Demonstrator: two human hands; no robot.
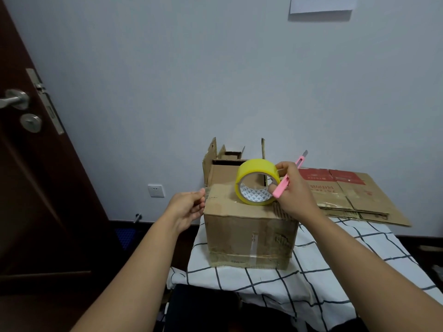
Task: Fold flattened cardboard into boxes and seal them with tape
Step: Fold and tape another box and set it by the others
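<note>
Nearest: checked cloth point(311, 279) over the tabletop, hanging off the front edge.

On it, the closed box point(249, 233), top flaps down, old tape on its front face. It sits w/ its L side right at the cloth's L edge, so little margin there.

L hand point(189, 207) is at the box's top L corner, fingers curled, thumb and fingertips pinched together as if on a tape end. Tape itself is clear; can't confirm it's in the pinch.

R hand point(291, 188) grips the yellow tape roll point(257, 182), standing on edge on the box top, and holds a pink utility knife point(291, 176) in the same grip, blade end pointing up and away.

Step in hand, prob.: run tape along the top seam. To do it well: keep strip taut and low, centre it over the flap join, press down L to R, then cut w/ knife angled away from the L hand. Watch the blade while both are in one grip.

Behind: an open box point(230, 164), flaps up, touching or just behind the first; limits room to push back. Flattened cardboard point(347, 195) lies to the R rear, overhanging the tabletop. Wall close behind; dark door point(36, 164) at L. Free room is mostly R front.
</note>
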